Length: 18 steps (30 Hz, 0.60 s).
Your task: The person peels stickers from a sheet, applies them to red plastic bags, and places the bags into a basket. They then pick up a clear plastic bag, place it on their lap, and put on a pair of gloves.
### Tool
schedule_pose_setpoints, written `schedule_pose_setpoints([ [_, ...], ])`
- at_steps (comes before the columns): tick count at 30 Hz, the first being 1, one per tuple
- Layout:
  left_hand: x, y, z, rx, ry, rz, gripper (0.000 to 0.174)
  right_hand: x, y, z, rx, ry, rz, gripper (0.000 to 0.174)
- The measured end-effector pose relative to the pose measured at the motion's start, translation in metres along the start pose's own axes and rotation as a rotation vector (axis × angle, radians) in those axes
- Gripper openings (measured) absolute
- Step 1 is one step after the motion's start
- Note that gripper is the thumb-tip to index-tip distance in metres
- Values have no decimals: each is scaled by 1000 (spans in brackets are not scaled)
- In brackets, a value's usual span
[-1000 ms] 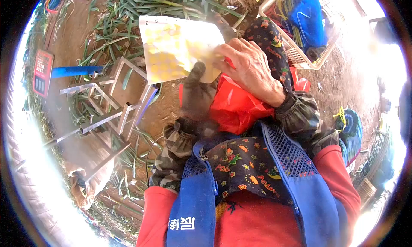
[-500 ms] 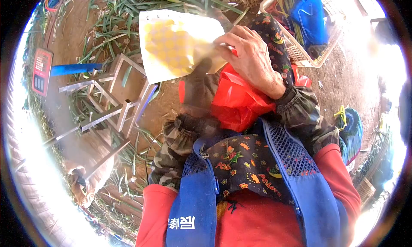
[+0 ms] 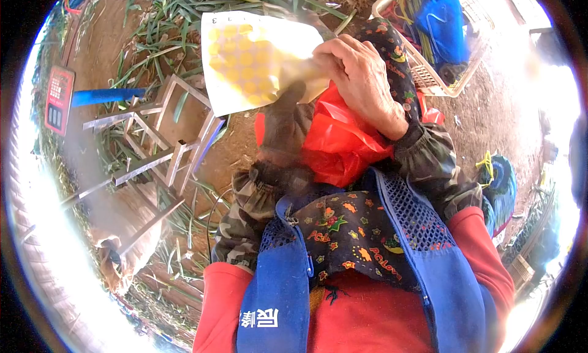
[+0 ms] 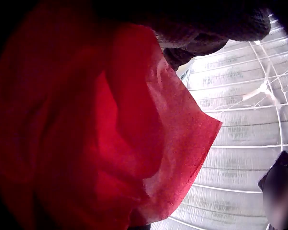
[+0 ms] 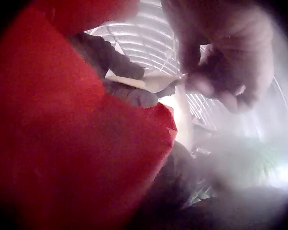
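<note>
A pale sheet of round yellow stickers (image 3: pixel 242 62), with small digits along its far edge, is held out over the ground. My left hand (image 3: pixel 285 123), in a dark glove, grips its near right part, thumb lying on the top face. In the right wrist view the gloved fingers (image 5: pixel 134 91) pinch the folded paper. My bare right hand (image 3: pixel 367 86) pinches the sheet's right edge between thumb and curled fingers. A red plastic bag (image 3: pixel 343 141) lies crumpled between the two wrists; it fills much of the left wrist view, below the dark gloved fingers (image 4: pixel 215 31).
To the left stand a metal frame (image 3: pixel 147 166) and a red scale display (image 3: pixel 59 102) on a blue post. Cut green leaves (image 3: pixel 190 22) litter the dirt floor. A pale plastic crate (image 3: pixel 422 77) with blue plastic (image 3: pixel 441 25) stands at the upper right.
The sheet has tilted and shifted slightly, so its rows of yellow dots show more clearly. My right hand has moved a little up, its fingers drawn closer together at the sheet's edge.
</note>
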<state>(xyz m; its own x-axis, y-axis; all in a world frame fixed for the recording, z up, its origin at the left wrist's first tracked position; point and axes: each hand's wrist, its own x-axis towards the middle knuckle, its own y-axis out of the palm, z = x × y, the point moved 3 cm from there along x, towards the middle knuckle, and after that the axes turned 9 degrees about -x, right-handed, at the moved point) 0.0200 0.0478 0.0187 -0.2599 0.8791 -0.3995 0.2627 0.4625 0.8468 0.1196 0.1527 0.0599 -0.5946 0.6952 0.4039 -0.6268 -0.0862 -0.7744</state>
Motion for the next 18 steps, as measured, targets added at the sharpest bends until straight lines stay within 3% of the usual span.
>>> schedule_pose_setpoints([
  [2, 5, -17, 0, 88, 11, 25, 32, -2, -1, 5, -50, -35, 30, 12],
  [5, -2, 11, 2, -85, 30, 191, 31, -2, 2, 6, -60, -53, 46, 17],
  [18, -3, 8, 2, -77, -25, 26, 32, -1, 5, -4, 278, 142, 117, 10],
])
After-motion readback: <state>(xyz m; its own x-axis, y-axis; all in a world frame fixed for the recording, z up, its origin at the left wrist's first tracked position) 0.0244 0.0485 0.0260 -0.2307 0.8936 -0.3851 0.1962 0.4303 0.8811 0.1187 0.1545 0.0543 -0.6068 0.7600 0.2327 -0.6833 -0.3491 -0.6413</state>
